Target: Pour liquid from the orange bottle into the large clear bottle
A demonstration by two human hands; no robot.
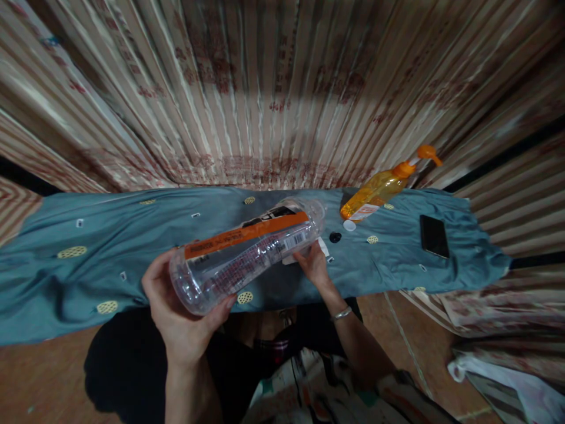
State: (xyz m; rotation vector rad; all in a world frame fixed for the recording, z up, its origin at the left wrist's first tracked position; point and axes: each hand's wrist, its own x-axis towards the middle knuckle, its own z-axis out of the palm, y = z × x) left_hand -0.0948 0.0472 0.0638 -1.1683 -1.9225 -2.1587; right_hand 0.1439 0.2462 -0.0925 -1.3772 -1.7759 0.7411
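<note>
A clear plastic bottle [247, 253] with an orange and black label lies tilted in the air over the cloth, its neck toward the right. My left hand [185, 318] is wrapped around its base. At the neck end, my right hand [314, 265] is partly hidden behind the bottle, with its fingers against the underside. A white piece [324, 246], perhaps paper, shows beside the right fingers; whether it is held or lies on the cloth I cannot tell. Just right of the bottle's neck, a small black cap [335, 237] and a white round disc [349, 225] rest on the cloth.
A teal cloth [145, 235] with yellow prints covers the long narrow table. An orange pump bottle [375, 189] of amber liquid stands at the back right. A dark phone-like slab [434, 236] lies near the right end. Pleated curtains [265, 106] hang behind.
</note>
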